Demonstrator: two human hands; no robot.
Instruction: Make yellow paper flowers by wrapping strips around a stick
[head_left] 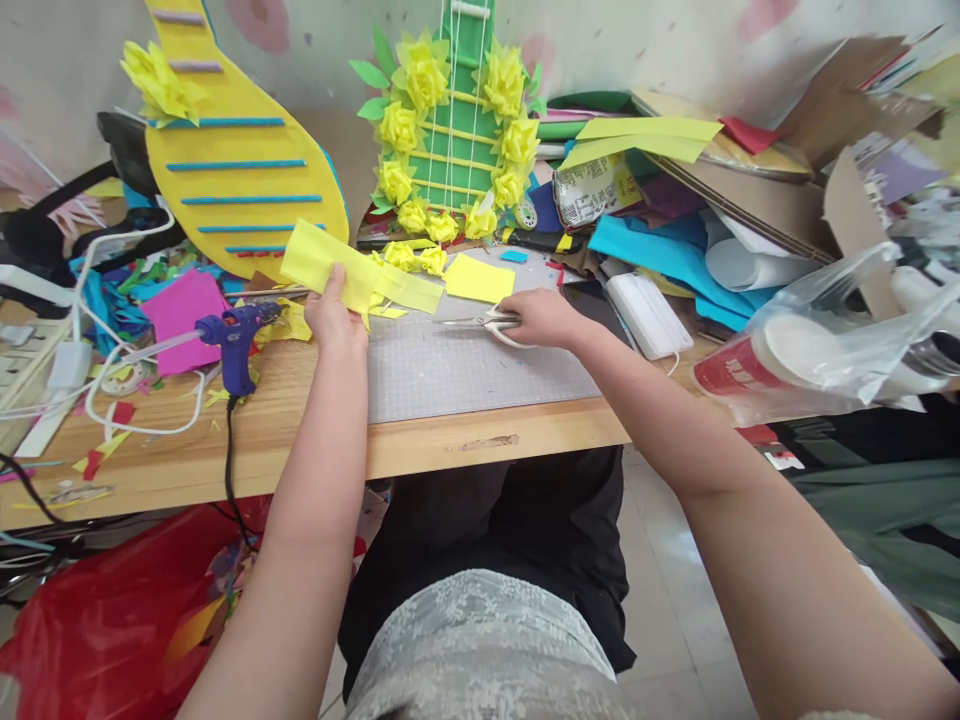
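My left hand (335,312) is closed on a strip of yellow crepe paper (319,262), thumb on top, held above the left side of a grey cutting mat (420,385). In my right hand (544,318) is a pair of scissors (501,325) with white handles, its blades pointing left over the mat. A yellow paper square (480,278) lies at the mat's back edge. Yellow paper flowers (405,256) sit beside it, partly behind the strip. Behind them stands a green paper guitar shape (461,150) edged with yellow flowers and strung with white cords.
At left are a yellow lute-like cutout (247,185), a purple glue gun (238,345) with its cord over the table edge, and a magenta sheet (184,318). A white box-shaped device (649,315), a bagged red cup (739,355) and piled cardboard (750,200) stand right.
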